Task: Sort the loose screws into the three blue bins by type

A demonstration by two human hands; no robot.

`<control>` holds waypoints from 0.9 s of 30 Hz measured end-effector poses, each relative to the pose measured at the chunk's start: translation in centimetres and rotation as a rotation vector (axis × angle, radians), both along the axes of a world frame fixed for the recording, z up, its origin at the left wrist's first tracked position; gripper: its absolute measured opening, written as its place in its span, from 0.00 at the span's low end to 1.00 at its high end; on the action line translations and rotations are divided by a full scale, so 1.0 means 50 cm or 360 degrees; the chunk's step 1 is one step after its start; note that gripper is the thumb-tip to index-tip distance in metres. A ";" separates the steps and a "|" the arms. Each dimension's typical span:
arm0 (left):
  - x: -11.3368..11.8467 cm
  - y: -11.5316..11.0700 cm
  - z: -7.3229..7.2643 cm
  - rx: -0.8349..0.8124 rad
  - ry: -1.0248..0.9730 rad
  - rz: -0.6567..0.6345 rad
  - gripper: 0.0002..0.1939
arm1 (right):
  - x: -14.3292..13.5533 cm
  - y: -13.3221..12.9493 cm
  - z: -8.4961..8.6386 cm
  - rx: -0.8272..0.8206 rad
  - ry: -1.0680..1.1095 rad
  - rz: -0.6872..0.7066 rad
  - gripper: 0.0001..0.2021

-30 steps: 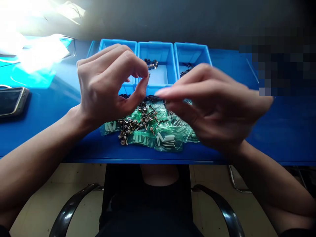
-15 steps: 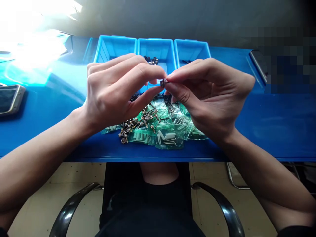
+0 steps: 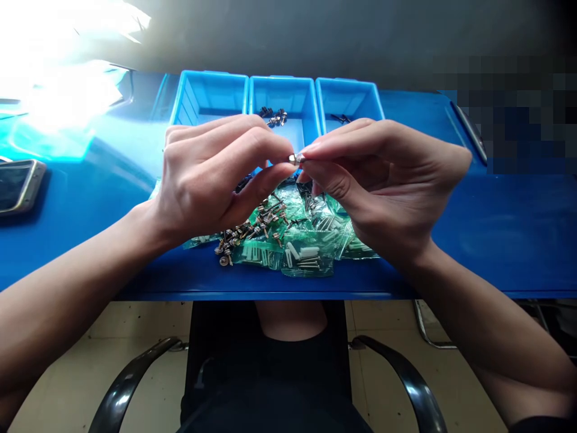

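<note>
A small shiny metal screw [image 3: 296, 159] is held between both hands above the table, mostly covered by fingertips. My left hand [image 3: 220, 171] pinches its left end with thumb and forefinger. On the other side my right hand [image 3: 383, 174] grips it between thumb and fingertips. Beneath them lies a pile of loose metal screws [image 3: 255, 227] with washers. Beside the pile are green-tinted clear packets; one packet [image 3: 308, 255] near the edge shows white wall plugs and screws inside.
Three blue bins stand in a row behind my hands: a left bin [image 3: 211, 96], a middle bin [image 3: 288, 87] with several screws [image 3: 276, 116] in it, and a right bin [image 3: 349, 90] with a few dark screws [image 3: 341, 118]. A phone [image 3: 20, 186] lies at left, another dark device [image 3: 469, 129] at right.
My left fingertips have closed onto the screw's left end, where a gap showed before. My right hand keeps hold of it. The whole view has shifted slightly.
</note>
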State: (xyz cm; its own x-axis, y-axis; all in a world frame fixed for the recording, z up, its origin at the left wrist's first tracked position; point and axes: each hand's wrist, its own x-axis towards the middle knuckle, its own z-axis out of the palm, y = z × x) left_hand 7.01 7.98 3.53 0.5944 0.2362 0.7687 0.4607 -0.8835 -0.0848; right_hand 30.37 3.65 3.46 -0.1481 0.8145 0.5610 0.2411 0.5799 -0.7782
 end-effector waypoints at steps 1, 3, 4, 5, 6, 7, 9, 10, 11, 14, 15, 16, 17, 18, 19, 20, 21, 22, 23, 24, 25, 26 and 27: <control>0.000 0.000 -0.001 0.0001 0.0008 0.0000 0.08 | -0.001 -0.002 0.003 0.0024 0.0005 0.0001 0.03; 0.001 0.000 -0.001 -0.0014 0.0007 -0.0011 0.08 | -0.002 -0.006 0.008 0.0075 -0.0020 -0.0020 0.03; 0.002 -0.001 -0.001 -0.0036 -0.0014 -0.0012 0.07 | -0.002 -0.007 0.010 0.0101 -0.0048 -0.0038 0.03; 0.003 -0.001 -0.001 -0.0057 -0.0042 -0.0015 0.05 | -0.001 -0.009 0.011 0.0118 -0.0086 -0.0056 0.03; 0.003 -0.001 -0.001 -0.0072 -0.0080 -0.0021 0.05 | 0.000 -0.010 0.012 0.0123 -0.0129 -0.0071 0.03; 0.004 -0.001 -0.001 -0.0090 -0.0106 -0.0027 0.05 | 0.001 -0.011 0.013 0.0116 -0.0165 -0.0080 0.04; 0.004 0.000 -0.001 -0.0094 -0.0114 -0.0053 0.06 | 0.003 -0.011 0.015 0.0089 -0.0178 -0.0078 0.04; 0.004 0.001 -0.001 -0.0088 -0.0096 -0.0054 0.05 | 0.004 -0.011 0.016 0.0074 -0.0160 -0.0070 0.03; 0.004 0.002 -0.001 -0.0077 -0.0081 -0.0047 0.04 | 0.004 -0.011 0.017 0.0061 -0.0136 -0.0061 0.03; 0.002 0.004 -0.001 -0.0036 -0.0036 -0.0027 0.07 | 0.004 -0.011 0.019 0.0021 -0.0081 -0.0016 0.03; 0.002 0.005 -0.001 -0.0032 -0.0029 -0.0027 0.09 | 0.003 -0.010 0.019 0.0007 -0.0062 0.0008 0.03; 0.001 0.006 -0.001 -0.0038 -0.0028 -0.0027 0.10 | 0.002 -0.009 0.018 0.0001 -0.0033 0.0034 0.04; -0.001 0.007 -0.001 -0.0049 -0.0037 -0.0022 0.10 | 0.002 -0.007 0.017 0.0001 0.0005 0.0051 0.04; -0.002 0.008 0.000 -0.0063 -0.0057 -0.0001 0.11 | 0.001 -0.003 0.014 0.0003 0.0046 0.0048 0.04; -0.003 0.010 0.000 -0.0075 -0.0086 0.0034 0.11 | 0.000 0.001 0.012 -0.0003 0.0087 0.0031 0.04; -0.005 0.012 0.000 -0.0079 -0.0110 0.0071 0.11 | 0.000 0.007 0.010 -0.0024 0.0124 0.0010 0.04; -0.006 0.014 0.000 -0.0073 -0.0133 0.0104 0.10 | 0.000 0.013 0.008 -0.0070 0.0150 0.0000 0.03; -0.008 0.017 0.000 -0.0061 -0.0155 0.0134 0.09 | 0.000 0.020 0.006 -0.0140 0.0171 0.0009 0.03; -0.009 0.019 0.000 -0.0048 -0.0170 0.0161 0.08 | 0.001 0.026 0.006 -0.0226 0.0197 0.0053 0.05; -0.009 0.022 0.000 -0.0031 -0.0177 0.0175 0.07 | 0.003 0.031 0.007 -0.0305 0.0220 0.0123 0.09; -0.010 0.024 0.000 -0.0013 -0.0176 0.0184 0.06 | 0.007 0.035 0.009 -0.0350 0.0234 0.0202 0.14; -0.010 0.027 0.000 0.0001 -0.0175 0.0202 0.05 | 0.011 0.039 0.011 -0.0357 0.0237 0.0266 0.19; -0.010 0.029 0.000 0.0010 -0.0169 0.0229 0.05 | 0.017 0.041 0.014 -0.0318 0.0198 0.0298 0.21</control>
